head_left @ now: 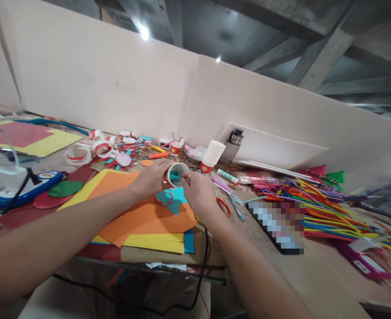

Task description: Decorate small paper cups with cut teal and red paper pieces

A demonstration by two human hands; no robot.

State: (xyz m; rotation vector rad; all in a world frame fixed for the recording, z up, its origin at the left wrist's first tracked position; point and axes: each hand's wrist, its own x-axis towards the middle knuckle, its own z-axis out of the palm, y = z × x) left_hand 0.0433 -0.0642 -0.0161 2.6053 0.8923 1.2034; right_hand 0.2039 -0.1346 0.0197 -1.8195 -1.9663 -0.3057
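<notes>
My left hand (152, 178) is wrapped round a white paper cup (178, 169), tilted so that its open mouth faces me. Inside the cup shows something teal, too small to name. At the cup's right rim my right hand (199, 189) has its fingers pinched together; what they hold is hidden. Below the hands lie a teal paper piece (177, 204) and a cut cup ring (165, 198). These rest on orange paper sheets (138, 217) stacked over yellow paper (160, 243).
Behind stand stacked paper cups (214, 153) and a dark bottle (232, 146). Cut cup rings (102, 148) lie at back left. A blue power strip (32, 188) is on the left. To the right are orange-handled scissors (224, 206), a phone (276, 226) and pipe cleaners (334, 217).
</notes>
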